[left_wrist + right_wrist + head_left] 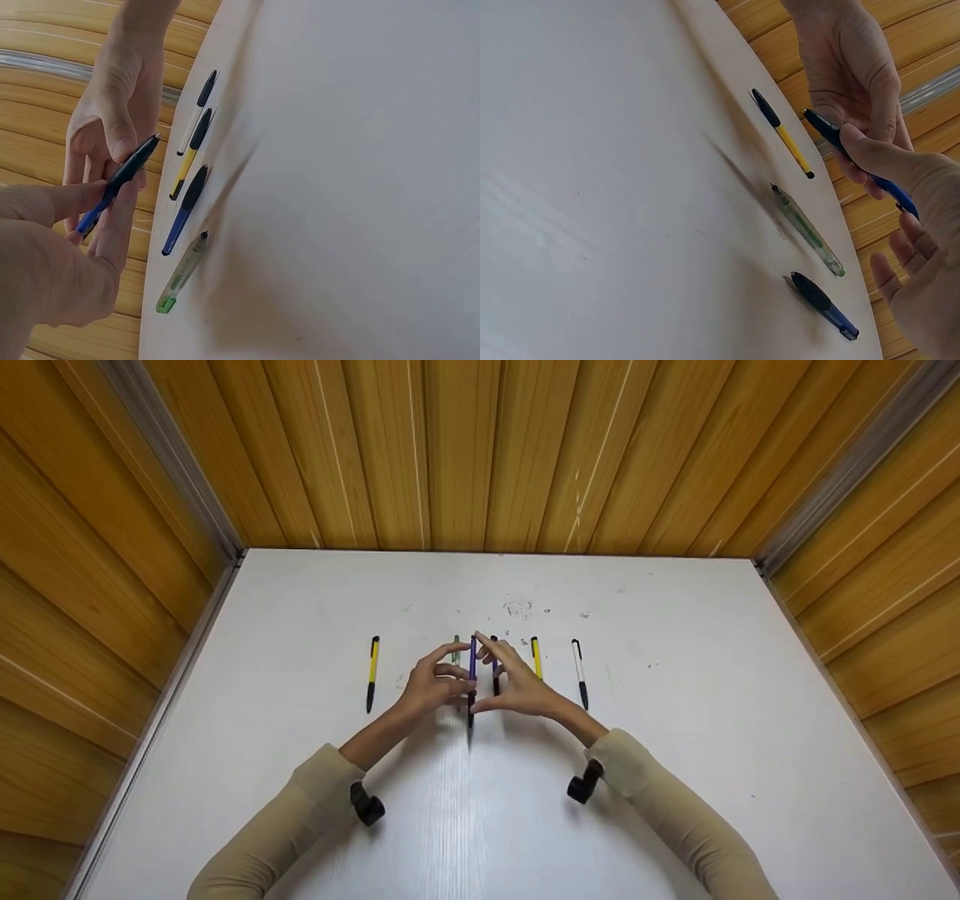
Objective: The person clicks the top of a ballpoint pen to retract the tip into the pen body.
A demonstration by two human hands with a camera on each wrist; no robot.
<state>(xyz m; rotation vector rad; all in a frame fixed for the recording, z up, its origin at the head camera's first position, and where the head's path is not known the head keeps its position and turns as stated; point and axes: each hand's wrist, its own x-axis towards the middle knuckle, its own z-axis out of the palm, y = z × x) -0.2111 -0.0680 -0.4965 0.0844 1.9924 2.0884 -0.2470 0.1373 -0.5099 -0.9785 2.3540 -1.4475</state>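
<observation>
Left hand [430, 685] and right hand [526, 688] both grip the raised blue pen [472, 663] between them.

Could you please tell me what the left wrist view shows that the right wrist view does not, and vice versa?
Only the left wrist view shows the white pen and the yellow pen lying between it and the blue pen.

Only the right wrist view shows the other yellow pen, at the far side of the green pen.

Both show those blue and green pens on the white table, the left grip and right grip on a raised pen, and wooden boards.
</observation>
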